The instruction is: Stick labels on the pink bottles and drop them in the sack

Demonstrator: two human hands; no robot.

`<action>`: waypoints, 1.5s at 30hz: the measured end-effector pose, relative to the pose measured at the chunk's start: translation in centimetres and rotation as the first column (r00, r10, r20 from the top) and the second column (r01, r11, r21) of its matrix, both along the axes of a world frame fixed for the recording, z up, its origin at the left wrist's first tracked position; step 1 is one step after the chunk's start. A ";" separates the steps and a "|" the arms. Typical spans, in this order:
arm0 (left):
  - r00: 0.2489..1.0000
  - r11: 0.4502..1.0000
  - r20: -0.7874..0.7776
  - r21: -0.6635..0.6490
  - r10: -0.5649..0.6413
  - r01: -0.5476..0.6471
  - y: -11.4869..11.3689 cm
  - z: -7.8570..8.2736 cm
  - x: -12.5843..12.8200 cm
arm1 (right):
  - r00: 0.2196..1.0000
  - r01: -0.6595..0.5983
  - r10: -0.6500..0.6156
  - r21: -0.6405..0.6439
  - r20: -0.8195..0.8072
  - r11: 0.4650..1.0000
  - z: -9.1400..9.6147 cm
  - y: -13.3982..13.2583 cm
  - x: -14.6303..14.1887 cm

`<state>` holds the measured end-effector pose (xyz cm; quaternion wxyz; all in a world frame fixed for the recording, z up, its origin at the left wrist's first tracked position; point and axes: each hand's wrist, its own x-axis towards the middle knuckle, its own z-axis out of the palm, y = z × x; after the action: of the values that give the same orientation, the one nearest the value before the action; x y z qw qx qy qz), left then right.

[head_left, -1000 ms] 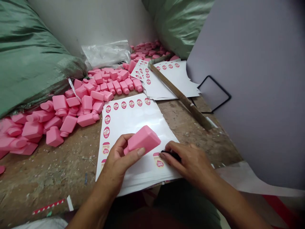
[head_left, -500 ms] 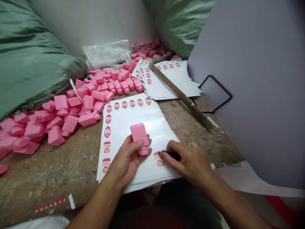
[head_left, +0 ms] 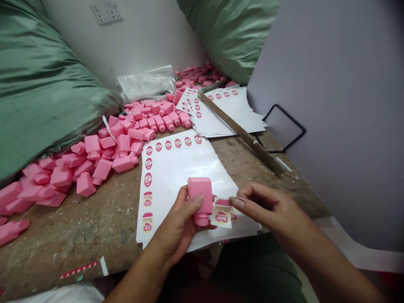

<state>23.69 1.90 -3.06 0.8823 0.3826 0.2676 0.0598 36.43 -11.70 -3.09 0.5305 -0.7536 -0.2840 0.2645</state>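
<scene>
Near the front edge of the table, my left hand (head_left: 181, 225) is closed around a pink plastic bottle (head_left: 201, 193), its neck pointing down toward me. My right hand (head_left: 265, 202) pinches the upper corner of a sticker label (head_left: 221, 213) printed in pink and cream, held up just right of the bottle. The label is off its backing and apart from the bottle's front face. A dark shape sits under my right fingers, too hidden to make out. Below both hands lies a stack of white sticker sheets (head_left: 170, 168) with oval and square labels along its edges.
A heap of pink bottles (head_left: 104, 155) spreads across the left and back. A wooden stick (head_left: 240, 128) lies over more label sheets (head_left: 227, 113) at the back right. Green sacks (head_left: 57, 97) bulge in from the left and back; a grey panel (head_left: 341, 126) stands at right.
My right hand has lifted a label from the sheet and now holds it beside the bottle. My left hand with the bottle has shifted right in view.
</scene>
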 end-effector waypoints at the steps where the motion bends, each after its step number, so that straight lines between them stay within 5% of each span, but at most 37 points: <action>1: 1.000 1.000 0.022 -0.021 -0.005 0.005 -0.2 0.0 -0.1 | 1.000 -0.011 0.011 -0.003 0.011 1.000 0.3 0.3 -0.2; 20: 0.994 0.994 0.053 0.044 -0.097 0.095 -0.8 -0.3 -1.3 | 0.998 -0.059 0.059 0.003 0.010 0.998 0.0 1.9 -0.5; 25: 0.992 0.985 -0.035 0.120 -0.123 0.126 -1.0 0.0 -1.4 | 0.980 0.026 -0.017 -0.041 0.197 0.999 -0.7 1.6 -1.1; 29: 0.995 0.991 -0.051 0.093 -0.091 0.095 -1.3 0.5 -1.0 | 0.844 0.149 -0.117 -0.019 0.524 0.989 -1.2 1.4 -1.9; 31: 0.996 0.996 -0.056 0.056 -0.072 0.075 -1.5 0.7 -0.9 | 0.812 0.182 -0.154 0.007 0.563 0.983 -1.3 1.5 -1.9; 36: 0.995 0.997 -0.089 0.051 -0.053 0.058 -1.6 1.0 -1.3 | 0.912 0.246 -0.266 0.103 0.312 0.964 -0.9 1.5 -1.3; 45: 0.990 0.983 -0.096 0.143 -0.103 0.116 -2.2 1.0 -2.2 | 0.999 0.021 -0.016 0.163 -0.031 0.986 -0.8 2.7 -2.7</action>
<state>21.49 -0.30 -2.07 0.8408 0.4635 0.2794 0.0140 33.71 -8.99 -3.88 0.5969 -0.7064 -0.2898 0.2465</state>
